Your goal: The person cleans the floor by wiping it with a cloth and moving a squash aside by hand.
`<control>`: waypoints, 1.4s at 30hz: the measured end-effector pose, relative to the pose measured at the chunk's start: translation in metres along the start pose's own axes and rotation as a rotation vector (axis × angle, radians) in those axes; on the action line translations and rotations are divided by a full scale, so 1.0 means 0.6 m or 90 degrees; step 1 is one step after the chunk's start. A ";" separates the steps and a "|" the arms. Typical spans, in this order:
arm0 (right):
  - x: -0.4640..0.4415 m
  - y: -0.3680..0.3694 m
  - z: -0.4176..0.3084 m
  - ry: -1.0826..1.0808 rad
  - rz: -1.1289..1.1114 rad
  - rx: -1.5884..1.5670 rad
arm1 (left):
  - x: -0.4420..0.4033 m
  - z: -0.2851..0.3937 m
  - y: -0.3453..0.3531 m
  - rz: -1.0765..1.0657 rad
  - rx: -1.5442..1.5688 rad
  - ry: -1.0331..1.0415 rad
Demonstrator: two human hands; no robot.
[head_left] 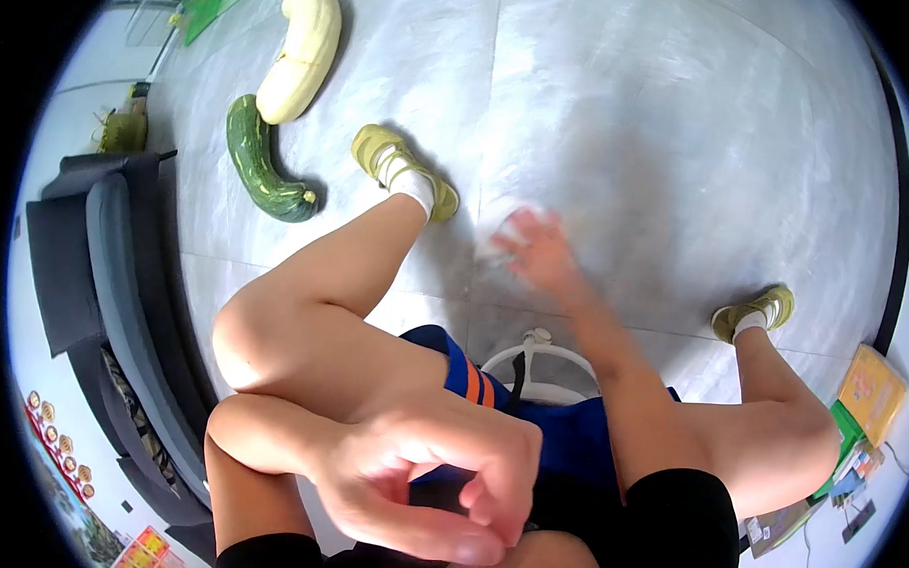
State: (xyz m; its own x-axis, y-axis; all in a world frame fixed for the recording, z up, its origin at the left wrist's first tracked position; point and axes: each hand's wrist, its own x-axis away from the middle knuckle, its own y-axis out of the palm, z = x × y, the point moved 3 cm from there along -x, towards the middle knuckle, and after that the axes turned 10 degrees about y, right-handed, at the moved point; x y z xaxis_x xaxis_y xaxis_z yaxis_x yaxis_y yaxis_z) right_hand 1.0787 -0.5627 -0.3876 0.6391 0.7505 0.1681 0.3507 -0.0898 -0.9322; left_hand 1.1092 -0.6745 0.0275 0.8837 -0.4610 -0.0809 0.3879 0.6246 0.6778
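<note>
Close to the camera, my left hand (pixel 428 473) is bent at the wrist with its fingers curled in toward the thumb. I see nothing in its grip. Lower down, over the grey floor (pixel 580 118), my right hand (pixel 538 249) is stretched out with its fingers spread, slightly blurred and empty. It lies between my two green shoes, nearer the left shoe (pixel 406 172). Left of that shoe, a curved dark green striped squash (pixel 264 162) rests on the floor. Touching or almost touching it is a larger pale yellow squash (pixel 302 53). Neither hand touches them.
A white stool or chair frame (pixel 540 362) stands beneath me. Along the left is a dark sofa (pixel 125 262). At the right wall are a yellow box (pixel 871 394) and a green box (pixel 842 433). A green mat or panel (pixel 212 5) shows at the top left.
</note>
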 end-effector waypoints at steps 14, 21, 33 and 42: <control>-0.175 -0.060 0.305 0.587 0.173 0.021 | 0.046 0.016 0.010 -0.191 -0.416 -0.090; -0.180 -0.014 0.037 0.079 0.131 0.074 | 0.040 0.021 0.029 -0.252 -0.664 -0.020; -0.030 -0.017 0.035 -0.164 0.021 -0.097 | 0.020 0.024 0.027 -0.306 -0.660 -0.127; -0.046 -0.067 0.225 0.433 0.256 0.027 | 0.053 0.050 0.000 -0.440 -0.729 -0.176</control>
State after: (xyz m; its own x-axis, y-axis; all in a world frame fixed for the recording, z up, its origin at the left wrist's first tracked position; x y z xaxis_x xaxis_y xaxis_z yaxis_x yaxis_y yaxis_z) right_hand 0.9547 -0.4912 -0.3979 0.9943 0.1002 -0.0377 -0.0133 -0.2334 -0.9723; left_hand 1.1293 -0.7080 0.0472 0.3949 -0.9148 0.0852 0.8422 0.3234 -0.4315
